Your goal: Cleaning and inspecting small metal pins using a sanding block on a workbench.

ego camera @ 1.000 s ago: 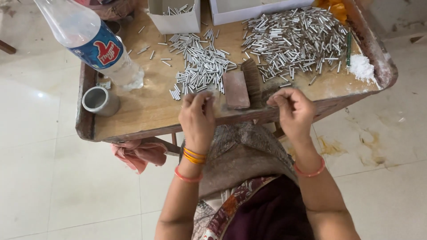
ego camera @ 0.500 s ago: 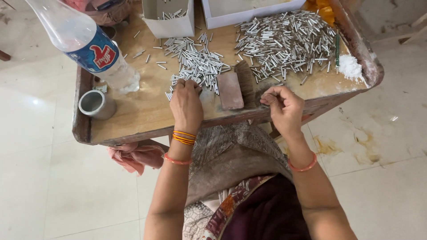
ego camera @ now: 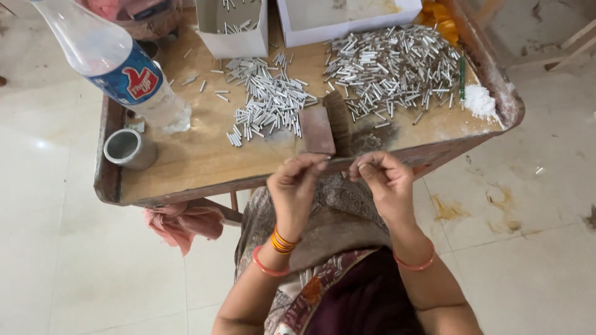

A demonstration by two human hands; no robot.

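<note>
My left hand (ego camera: 297, 186) is raised just in front of the table's near edge. Its fingertips are pinched on what looks like a small silver tube from the pile (ego camera: 270, 102) behind it. My right hand (ego camera: 383, 180) is beside it, its thumb and fingers curled together. What they pinch is too small to make out. A reddish-brown block (ego camera: 316, 129) and a dark brush-like piece (ego camera: 339, 121) lie on the wooden table (ego camera: 186, 164) just beyond both hands. A bigger heap of silver tubes (ego camera: 394, 68) covers the far right.
A plastic bottle (ego camera: 118, 62) and a small metal cup (ego camera: 127, 149) stand at the left. Two white boxes (ego camera: 233, 31) (ego camera: 347, 15) sit at the back. White powder (ego camera: 481, 100) lies by the raised right rim. A pink cloth (ego camera: 183, 223) hangs under the table.
My left hand reached into the smaller tube pile, then drew back to the table edge with its fingers pinched. The right hand stayed near the edge and rose slightly.
</note>
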